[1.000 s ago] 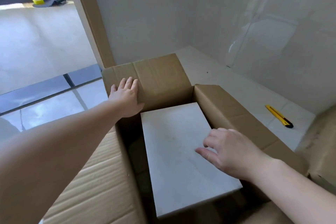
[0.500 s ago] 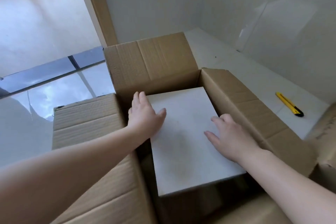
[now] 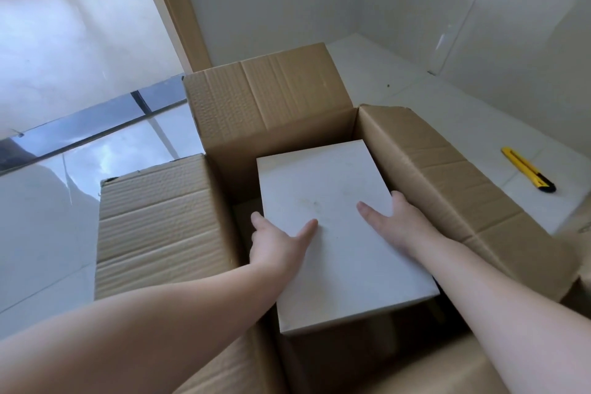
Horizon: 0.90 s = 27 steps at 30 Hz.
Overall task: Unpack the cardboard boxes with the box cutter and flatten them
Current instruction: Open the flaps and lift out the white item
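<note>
We had the white block inside the cardboard box, long axis running away from us; left hand & right hand gripped its long sides, thumbs on top.

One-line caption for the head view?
Both hands clasp a white rectangular block inside an open brown cardboard box.

white block fills box middle | dark gap at its left | right flap close beside
</note>
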### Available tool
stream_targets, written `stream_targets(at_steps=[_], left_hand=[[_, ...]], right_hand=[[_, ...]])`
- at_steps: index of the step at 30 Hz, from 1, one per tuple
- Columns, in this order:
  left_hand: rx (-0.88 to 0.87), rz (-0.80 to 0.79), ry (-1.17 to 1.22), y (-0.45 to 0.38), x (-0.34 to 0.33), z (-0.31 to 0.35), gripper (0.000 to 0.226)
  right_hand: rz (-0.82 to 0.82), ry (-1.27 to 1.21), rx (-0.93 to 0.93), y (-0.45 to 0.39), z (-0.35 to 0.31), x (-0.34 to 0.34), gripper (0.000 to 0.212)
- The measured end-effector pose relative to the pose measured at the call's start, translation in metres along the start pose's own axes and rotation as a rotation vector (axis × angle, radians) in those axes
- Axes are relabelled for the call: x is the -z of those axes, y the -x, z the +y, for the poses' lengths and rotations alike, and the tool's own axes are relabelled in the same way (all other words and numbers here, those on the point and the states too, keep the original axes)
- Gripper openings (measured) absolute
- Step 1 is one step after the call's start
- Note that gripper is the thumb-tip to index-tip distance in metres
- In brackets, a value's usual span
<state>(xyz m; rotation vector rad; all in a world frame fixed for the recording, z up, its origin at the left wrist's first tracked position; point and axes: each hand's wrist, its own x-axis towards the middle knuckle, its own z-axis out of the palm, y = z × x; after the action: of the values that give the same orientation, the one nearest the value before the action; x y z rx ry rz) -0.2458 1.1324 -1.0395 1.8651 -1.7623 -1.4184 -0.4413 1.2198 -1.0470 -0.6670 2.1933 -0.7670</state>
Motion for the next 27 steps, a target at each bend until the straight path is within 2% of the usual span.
stream_targets(at_steps=[3,6,8,13,18,22,27], left_hand=[[0.011,-0.005,0.044,0.000,0.001,-0.001,0.103],[-0.001,0.001,0.060,-0.001,0.000,-0.003,0.079],[-0.008,0.002,0.062,0.000,0.001,-0.004,0.071],[-0.044,0.010,0.131,0.001,0.007,-0.001,0.075],[-0.092,-0.020,0.192,0.011,0.031,0.019,0.077],[-0.118,-0.031,0.167,0.045,0.069,0.063,0.076],[-0.151,-0.038,0.029,0.098,0.141,0.169,0.070]], right_hand=[[-0.047,-0.117,0.035,-0.005,0.003,0.001,0.068],[-0.042,-0.137,0.057,-0.006,0.006,-0.001,0.075],[-0.020,-0.112,0.069,-0.006,0.007,-0.002,0.074],[0.011,-0.075,0.150,-0.002,-0.003,0.008,0.071],[0.012,-0.029,0.236,0.011,-0.042,0.036,0.071],[0.016,-0.048,0.207,0.053,-0.084,0.072,0.073],[0.065,-0.092,0.153,0.124,-0.175,0.147,0.075]])
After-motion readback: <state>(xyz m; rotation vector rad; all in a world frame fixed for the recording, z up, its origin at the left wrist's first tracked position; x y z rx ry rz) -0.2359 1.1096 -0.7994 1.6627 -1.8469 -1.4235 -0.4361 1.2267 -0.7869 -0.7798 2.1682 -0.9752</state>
